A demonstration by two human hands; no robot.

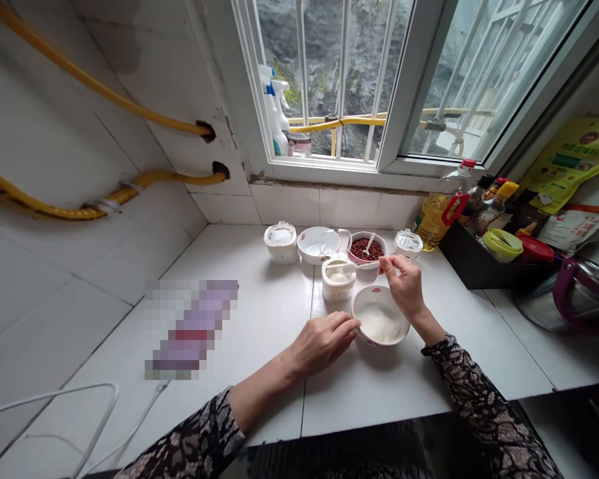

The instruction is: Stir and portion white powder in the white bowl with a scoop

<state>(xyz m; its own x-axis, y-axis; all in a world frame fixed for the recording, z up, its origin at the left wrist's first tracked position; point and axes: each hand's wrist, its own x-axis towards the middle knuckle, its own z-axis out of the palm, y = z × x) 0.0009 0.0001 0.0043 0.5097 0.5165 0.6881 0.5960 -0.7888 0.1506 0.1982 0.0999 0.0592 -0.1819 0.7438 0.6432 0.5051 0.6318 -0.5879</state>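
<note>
A white bowl [381,315] with pale powder at its bottom stands near the counter's front. My left hand [325,338] has its fingers closed on the bowl's left rim. Above the bowl's far right side, my right hand [403,283] pinches the handle of a white spoon [363,267]. The spoon's other end is over an open white jar [338,287] of pale powder, just behind the bowl. Farther back are a bowl of dark red beans [368,248] with a white spoon in it and a white bowl [319,245], contents unclear.
Lidded jars stand at the back left [281,241] and back right [408,243]. An oil bottle [435,216], a black condiment box [472,263] and a kettle [554,299] are on the right. A blurred purple object [194,326] with a white cable lies at left.
</note>
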